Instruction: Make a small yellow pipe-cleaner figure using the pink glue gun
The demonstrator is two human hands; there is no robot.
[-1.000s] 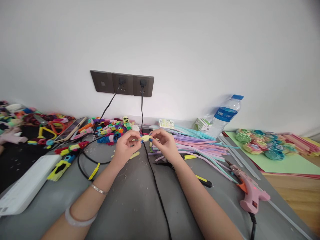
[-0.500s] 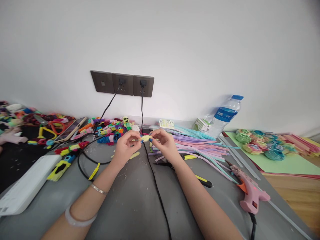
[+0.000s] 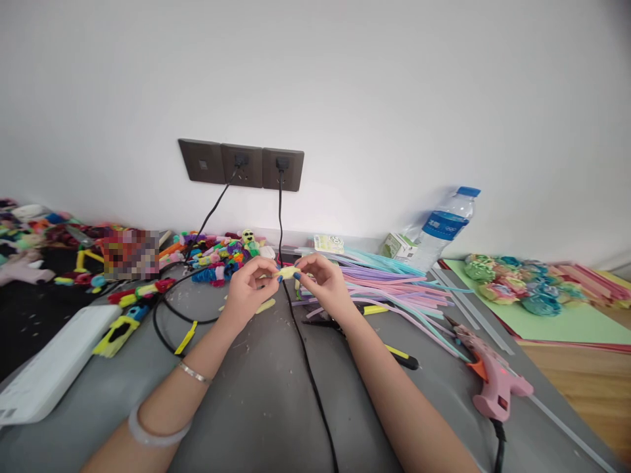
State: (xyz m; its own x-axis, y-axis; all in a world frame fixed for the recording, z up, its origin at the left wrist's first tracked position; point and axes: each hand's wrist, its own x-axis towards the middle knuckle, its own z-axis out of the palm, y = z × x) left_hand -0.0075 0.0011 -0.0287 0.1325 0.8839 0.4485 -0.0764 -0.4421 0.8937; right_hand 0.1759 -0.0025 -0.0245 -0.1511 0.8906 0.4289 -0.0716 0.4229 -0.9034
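A small pale yellow piece (image 3: 287,271) is held above the table (image 3: 266,394), near the middle of the view, with its ends taken between the two hands. By the left hand (image 3: 251,292) its near end is pinched between thumb and fingertip, and by the right hand (image 3: 325,286) the other end is pinched in the same way, so both grips are closed on it. Compared with half a second ago, no clear shift can be made out in the hands or in the piece. The one plain difference is found toward nine o'clock from the hands, where the phone and the red scissor handle were shown before and are now covered by a blocky blurred patch (image 3: 132,255). Between the hands and that patch, a heap of coloured fuzzy figures (image 3: 217,256) is seen, and at eight o'clock a white box (image 3: 59,364) is laid. Behind the piece, a black cord (image 3: 305,358) is run from the wall sockets (image 3: 241,164), set at eleven o'clock. At three o'clock a bundle of pastel fuzzy stems (image 3: 404,282) is spread, with a bottle (image 3: 446,223) stood beyond it, toward two o'clock. At four o'clock a pink glue gun (image 3: 497,387) is rested on the table.
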